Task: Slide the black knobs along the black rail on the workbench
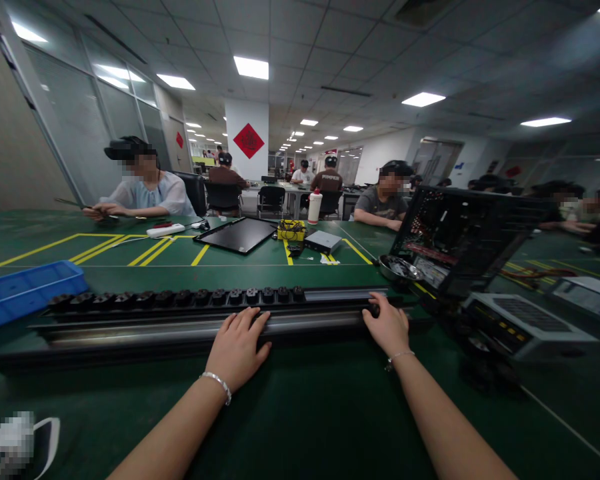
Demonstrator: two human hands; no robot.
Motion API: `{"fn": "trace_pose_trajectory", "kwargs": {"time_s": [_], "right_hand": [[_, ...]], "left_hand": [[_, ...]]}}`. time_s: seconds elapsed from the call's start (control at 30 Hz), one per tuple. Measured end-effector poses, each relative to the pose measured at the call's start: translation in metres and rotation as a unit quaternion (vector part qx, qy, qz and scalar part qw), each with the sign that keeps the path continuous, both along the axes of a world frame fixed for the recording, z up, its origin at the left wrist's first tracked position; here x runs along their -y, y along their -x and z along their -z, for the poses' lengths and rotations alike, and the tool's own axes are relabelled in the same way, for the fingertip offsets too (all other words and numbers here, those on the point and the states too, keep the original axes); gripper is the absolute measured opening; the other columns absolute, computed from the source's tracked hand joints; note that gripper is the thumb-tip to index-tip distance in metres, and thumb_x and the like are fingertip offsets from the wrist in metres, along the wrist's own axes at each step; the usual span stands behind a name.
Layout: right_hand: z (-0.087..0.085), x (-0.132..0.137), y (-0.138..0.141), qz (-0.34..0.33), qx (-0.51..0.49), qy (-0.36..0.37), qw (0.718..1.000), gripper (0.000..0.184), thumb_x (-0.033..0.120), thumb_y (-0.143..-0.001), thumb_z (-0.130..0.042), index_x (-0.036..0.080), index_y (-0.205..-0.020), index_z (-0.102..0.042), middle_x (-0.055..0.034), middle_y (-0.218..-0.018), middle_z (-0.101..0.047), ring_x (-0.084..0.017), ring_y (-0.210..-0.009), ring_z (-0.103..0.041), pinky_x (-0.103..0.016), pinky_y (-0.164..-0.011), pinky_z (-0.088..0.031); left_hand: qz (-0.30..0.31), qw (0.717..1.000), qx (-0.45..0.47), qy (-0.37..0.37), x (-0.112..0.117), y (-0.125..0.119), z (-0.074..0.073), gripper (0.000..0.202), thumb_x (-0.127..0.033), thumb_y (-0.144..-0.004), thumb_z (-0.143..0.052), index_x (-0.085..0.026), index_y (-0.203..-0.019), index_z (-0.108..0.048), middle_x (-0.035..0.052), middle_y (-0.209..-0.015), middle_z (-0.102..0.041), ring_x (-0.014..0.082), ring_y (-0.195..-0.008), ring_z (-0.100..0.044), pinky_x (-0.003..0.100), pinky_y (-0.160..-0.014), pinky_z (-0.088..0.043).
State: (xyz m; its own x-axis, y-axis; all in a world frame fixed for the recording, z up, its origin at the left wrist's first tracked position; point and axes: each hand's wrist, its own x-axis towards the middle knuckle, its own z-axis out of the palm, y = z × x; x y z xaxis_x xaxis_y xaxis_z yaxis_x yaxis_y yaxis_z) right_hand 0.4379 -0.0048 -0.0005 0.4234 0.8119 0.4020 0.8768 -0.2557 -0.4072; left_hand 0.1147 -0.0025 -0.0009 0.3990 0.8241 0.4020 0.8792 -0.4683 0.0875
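Observation:
My left hand (pixel 240 347) lies with its fingers spread on the front metal rail (pixel 150 331), its thumb over the near edge. Over the right part of the rails, my right hand (pixel 389 325) pinches a small dark piece (pixel 375 310) between thumb and index finger; most of it is hidden. Behind the front rail runs a second rail (pixel 343 294), bare at its right end. Along its left and middle stand several black pieces with cross-shaped tops (pixel 219 295), side by side in a row.
A blue tray (pixel 30 290) stands at the left. To the right are an open computer case (pixel 460 233), a metal bowl of small parts (pixel 403 268) and a power supply (pixel 527 325). Beyond the rails lie a dark panel (pixel 243 235) and a silver drive (pixel 323 241). Other people sit around.

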Motion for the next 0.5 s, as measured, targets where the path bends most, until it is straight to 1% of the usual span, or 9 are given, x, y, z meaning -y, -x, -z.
{"fn": "trace_pose_trajectory", "kwargs": {"time_s": [0.2,0.37,0.5], "right_hand": [[-0.0005,0.0,-0.0001,0.004,-0.009,0.003,1.0,0.043,0.029,-0.073,-0.046,0.026,-0.115,-0.044,-0.0006,-0.104,-0.061,-0.022,-0.103,-0.05,-0.043,-0.098,-0.02],[0.0006,-0.0004,-0.0003,0.007,-0.001,-0.005,1.0,0.043,0.027,-0.072,-0.047,0.026,-0.115,-0.044,-0.0011,-0.103,-0.062,-0.021,-0.099,-0.052,-0.042,-0.096,-0.024],[0.001,-0.001,-0.001,0.011,0.005,-0.003,1.0,0.044,0.029,-0.072,-0.047,0.026,-0.116,-0.045,-0.0022,-0.106,-0.06,-0.022,-0.1,-0.052,-0.042,-0.095,-0.025]], "left_hand": [[0.002,1.0,-0.004,-0.002,0.0001,-0.0003,-0.0003,0.051,-0.038,-0.076,-0.049,-0.025,-0.125,-0.045,0.0075,-0.129,-0.047,0.0235,-0.12,-0.04,0.042,-0.102,-0.027],[0.001,1.0,-0.001,-0.005,-0.0003,0.0002,0.0014,0.051,-0.038,-0.075,-0.05,-0.026,-0.124,-0.045,0.0066,-0.129,-0.047,0.0233,-0.12,-0.04,0.041,-0.102,-0.027],[0.001,1.0,-0.001,-0.002,-0.0004,0.0002,0.0012,0.05,-0.038,-0.076,-0.049,-0.026,-0.124,-0.045,0.0064,-0.13,-0.047,0.0233,-0.121,-0.039,0.041,-0.102,-0.026]]}}
